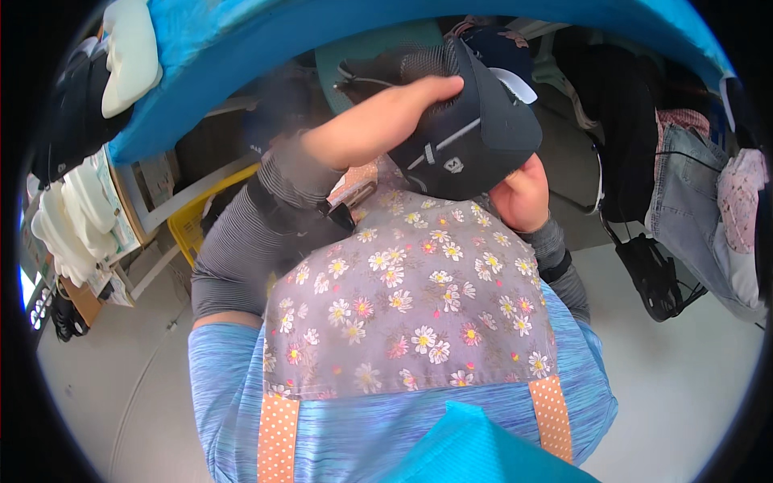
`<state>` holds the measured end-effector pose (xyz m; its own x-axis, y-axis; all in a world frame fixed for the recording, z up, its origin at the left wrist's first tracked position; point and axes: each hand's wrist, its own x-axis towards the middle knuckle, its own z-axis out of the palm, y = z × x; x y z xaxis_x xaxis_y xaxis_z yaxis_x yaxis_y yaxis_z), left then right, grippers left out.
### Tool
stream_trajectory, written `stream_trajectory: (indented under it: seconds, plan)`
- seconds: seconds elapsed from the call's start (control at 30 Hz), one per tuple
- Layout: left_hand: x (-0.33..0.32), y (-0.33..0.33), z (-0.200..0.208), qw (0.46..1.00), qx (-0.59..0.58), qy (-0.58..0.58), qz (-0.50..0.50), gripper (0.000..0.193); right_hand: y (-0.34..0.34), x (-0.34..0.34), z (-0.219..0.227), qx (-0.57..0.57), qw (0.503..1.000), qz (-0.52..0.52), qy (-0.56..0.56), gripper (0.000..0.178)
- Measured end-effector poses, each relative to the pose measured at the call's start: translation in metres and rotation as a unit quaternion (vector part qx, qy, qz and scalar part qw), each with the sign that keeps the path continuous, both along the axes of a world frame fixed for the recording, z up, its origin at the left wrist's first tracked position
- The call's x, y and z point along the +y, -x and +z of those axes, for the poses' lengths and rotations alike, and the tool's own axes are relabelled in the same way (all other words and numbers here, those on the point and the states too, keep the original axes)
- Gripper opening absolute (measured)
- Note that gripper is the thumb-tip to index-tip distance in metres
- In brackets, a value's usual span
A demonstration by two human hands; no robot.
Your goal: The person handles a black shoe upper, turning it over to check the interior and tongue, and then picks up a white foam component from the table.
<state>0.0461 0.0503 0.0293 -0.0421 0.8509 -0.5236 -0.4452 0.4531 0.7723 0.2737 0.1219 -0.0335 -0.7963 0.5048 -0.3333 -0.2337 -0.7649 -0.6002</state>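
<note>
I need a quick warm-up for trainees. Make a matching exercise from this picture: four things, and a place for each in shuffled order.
1. Dark fabric cap with mesh
2. Yellow plastic basket
3. Grey daisy-print cloth apron
4. Faded blue denim garment

A. Worn on the person's front
B. Toward the picture's right edge
C. Held between the left hand and right hand
D. Beyond the left arm, partly hidden

Pairs: 1-C, 2-D, 3-A, 4-B
</note>
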Motion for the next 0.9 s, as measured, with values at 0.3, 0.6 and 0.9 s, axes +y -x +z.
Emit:
stream_trajectory:
  seconds: [0.3, 0.6, 0.9]
  plan:
    - [0.003, 0.012, -0.029, 0.954, -0.269, 0.085, 0.104, 0.026, 0.031, 0.006, 0.001, 0.046, 0.955, 0.045, 0.291, 0.045]
    - [0.015, 0.020, -0.007, 0.977, -0.025, 0.197, -0.082, 0.027, 0.044, 0.003, 0.006, 0.012, 0.973, 0.046, 0.228, 0.053]
    - [0.029, 0.025, -0.044, 0.910, 0.342, 0.009, -0.234, 0.024, 0.030, -0.005, -0.024, 0.036, 0.992, 0.115, 0.024, 0.059]
